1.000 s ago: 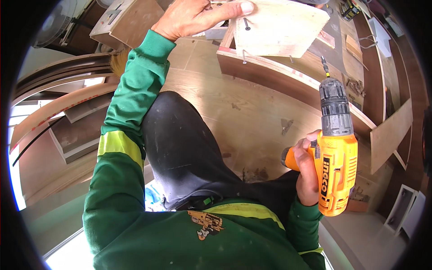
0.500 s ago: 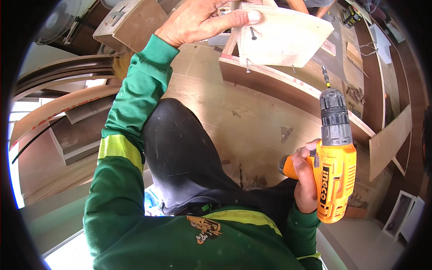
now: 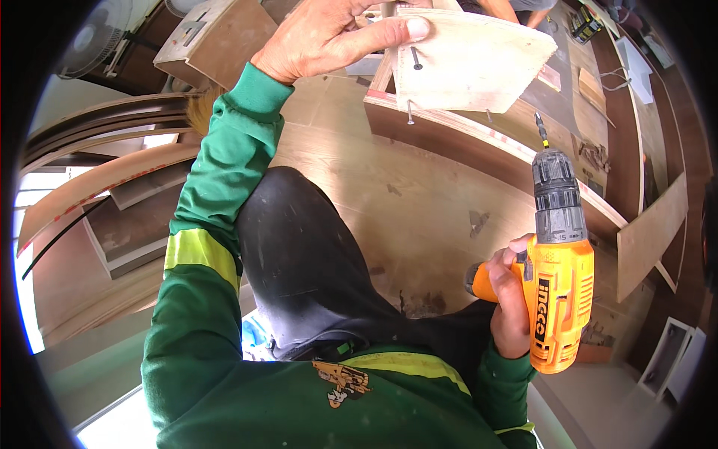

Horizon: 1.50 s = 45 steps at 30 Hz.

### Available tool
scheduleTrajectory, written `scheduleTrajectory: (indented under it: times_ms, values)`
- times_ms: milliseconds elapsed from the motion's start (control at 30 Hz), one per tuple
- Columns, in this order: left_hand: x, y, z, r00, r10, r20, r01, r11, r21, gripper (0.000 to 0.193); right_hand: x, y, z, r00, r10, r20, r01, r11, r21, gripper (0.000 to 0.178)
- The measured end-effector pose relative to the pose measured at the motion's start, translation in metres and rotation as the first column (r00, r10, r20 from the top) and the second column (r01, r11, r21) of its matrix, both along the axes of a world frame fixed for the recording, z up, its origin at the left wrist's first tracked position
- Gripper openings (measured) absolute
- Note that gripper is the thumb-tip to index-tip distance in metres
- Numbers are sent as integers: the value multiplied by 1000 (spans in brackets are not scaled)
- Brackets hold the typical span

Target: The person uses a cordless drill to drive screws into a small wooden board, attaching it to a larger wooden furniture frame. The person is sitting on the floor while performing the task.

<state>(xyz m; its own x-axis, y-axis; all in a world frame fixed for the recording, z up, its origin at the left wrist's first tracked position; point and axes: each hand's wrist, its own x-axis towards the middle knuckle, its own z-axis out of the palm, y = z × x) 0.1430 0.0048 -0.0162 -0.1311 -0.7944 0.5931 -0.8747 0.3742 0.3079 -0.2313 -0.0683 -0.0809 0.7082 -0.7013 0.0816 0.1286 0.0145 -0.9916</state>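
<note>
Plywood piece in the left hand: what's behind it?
Beyond the plywood piece, a brown panel and another person's arm show past its edges; what lies directly behind it is covered from view.

Drill (image 3: 565,307), 4 o'clock: I read lettering on its black strip (image 3: 541,314).
Collar (image 3: 560,224), 3 o'clock: small pale characters.
Chest print (image 3: 342,380), 6 o'clock: nothing legible.

Glossy tan wood-grain floor (image 3: 340,153), marked with dark smudges (image 3: 425,303), catches pale light; a round grey-white caged fan (image 3: 91,39) shows upper left; nearby sits a boxy light-brown wooden cabinet (image 3: 233,46).
</note>
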Motion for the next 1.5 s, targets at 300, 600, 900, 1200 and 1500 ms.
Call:
scheduleTrajectory:
  times_ms: [300, 600, 900, 1200, 1500]
  values:
    - [-2, 0, 0, 1000, 20, -16, -21, 1000, -21, 29, 5, -1, -2, 1000, -6, 10, 6, 1000, -24, 39]
    - [4, 1, -8, 998, 52, 41, -49, 995, -84, 28, 4, -1, -1, 999, -38, 7, 39, 998, -40, 38]
    - [8, 4, -15, 994, 89, -65, -94, 993, -75, 43, 2, -4, -2, 997, -68, -32, 67, 997, -37, 38]
    - [27, -12, -19, 957, 150, 248, -122, 984, -127, 51, 9, -9, -9, 982, -181, -51, 175, 979, -106, 39]
    - [39, -27, -40, 979, 67, 191, -20, 971, -237, 46, 1, -8, -8, 984, -154, -89, 147, 986, -84, 37]
